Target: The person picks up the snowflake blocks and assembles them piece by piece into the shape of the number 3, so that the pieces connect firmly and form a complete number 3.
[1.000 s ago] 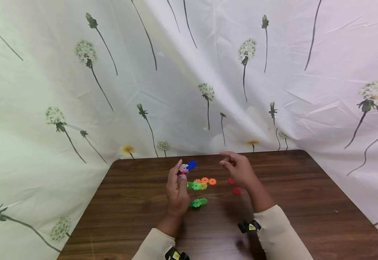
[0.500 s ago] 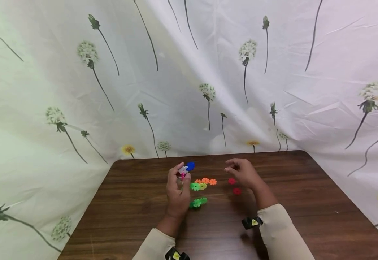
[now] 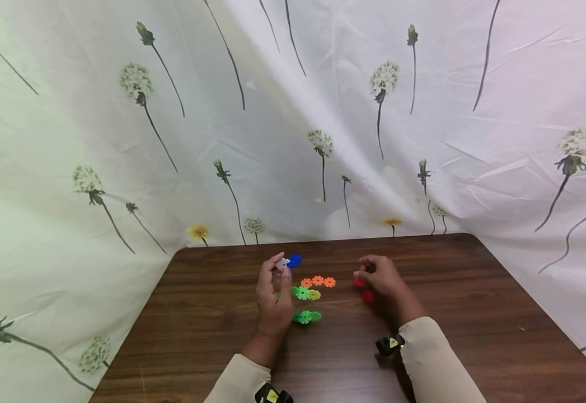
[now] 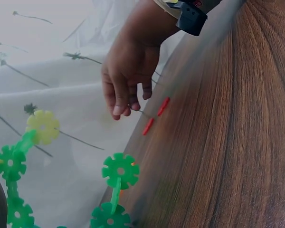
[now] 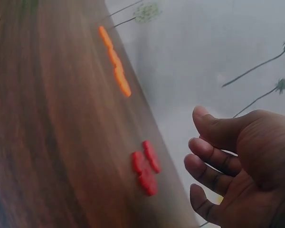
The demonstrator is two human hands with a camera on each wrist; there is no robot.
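My left hand (image 3: 274, 299) grips a chain of notched flower-shaped building discs. A white disc (image 3: 282, 263) and a blue disc (image 3: 295, 261) stick out past its fingertips, and a bit of pink shows between fingers and thumb. Linked green discs (image 4: 120, 171) and a yellow disc (image 4: 42, 127) fill the lower left of the left wrist view; the palm hides part of the chain. Fingers loosely bent, my right hand (image 3: 380, 275) hovers over the red discs (image 3: 367, 296) on the table. The right wrist view shows nothing between that hand's thumb and fingers.
Several orange discs (image 3: 318, 280) lie joined in a row on the brown wooden table (image 3: 197, 313), left of the red ones. Behind the table's far edge hangs a white cloth (image 3: 272, 140) printed with dandelions.
My right hand has come down and slightly right, toward the red discs. My left hand has stayed nearly in place, the held chain tilting a little and its blue disc dropping slightly.
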